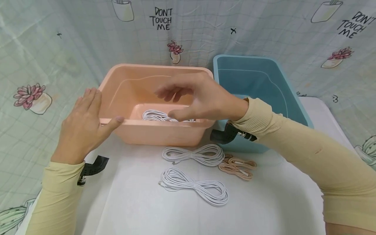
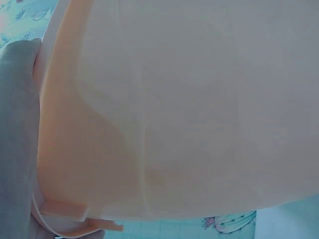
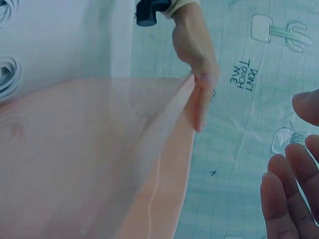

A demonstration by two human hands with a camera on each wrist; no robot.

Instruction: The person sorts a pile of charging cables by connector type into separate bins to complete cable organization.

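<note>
My left hand (image 1: 82, 127) rests on the left rim of a peach plastic bin (image 1: 158, 132), its fingers straight and the thumb lying over the front corner. Above that bin hovers my right hand (image 1: 202, 98), fingers loosely bent, with nothing in it. The right wrist view also catches its spread fingers (image 3: 279, 199) at the edge. Inside the bin lies a coiled white cable (image 1: 154, 115), partly hidden by the right hand and the front wall. On the table in front are two bundled white cables, one nearer the bin (image 1: 210, 156) and one lower (image 1: 194, 185).
A peach-coloured cable bundle (image 1: 233, 169) lies right of the white ones. A blue bin (image 1: 249, 78) stands against the peach bin's right side, partly behind my right forearm. Patterned cloth (image 1: 199, 32) hangs behind and to the sides of the white table (image 1: 141, 209).
</note>
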